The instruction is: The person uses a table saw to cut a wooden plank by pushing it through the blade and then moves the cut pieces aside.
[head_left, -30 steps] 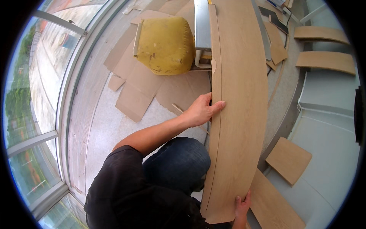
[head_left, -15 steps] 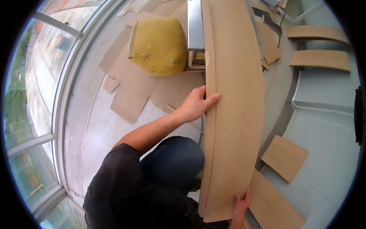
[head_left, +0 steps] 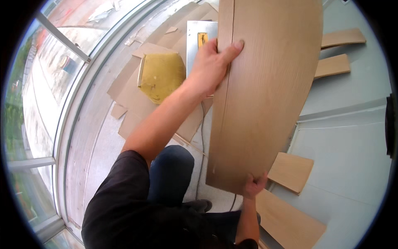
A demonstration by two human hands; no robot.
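I hold a long light-oak flooring plank (head_left: 265, 91) up in front of me, its face toward the camera. My left hand (head_left: 213, 62) grips its left edge high up, with the fingers wrapped over the face. My right hand (head_left: 253, 186) clasps the plank's near bottom end from below. The plank's far end runs out of view at the top.
A yellow cushioned seat (head_left: 162, 76) lies on flattened cardboard sheets (head_left: 132, 112) on the floor. A metal tool base (head_left: 199, 37) sits behind the plank. Cut plank pieces (head_left: 290, 170) lie at the right, and a cable (head_left: 203, 137) trails over the floor. Glass window wall (head_left: 37, 124) on the left.
The plank has come up closer to the camera and now fills more of the view. My left hand rose with it along the left edge. My right hand stays on the bottom end.
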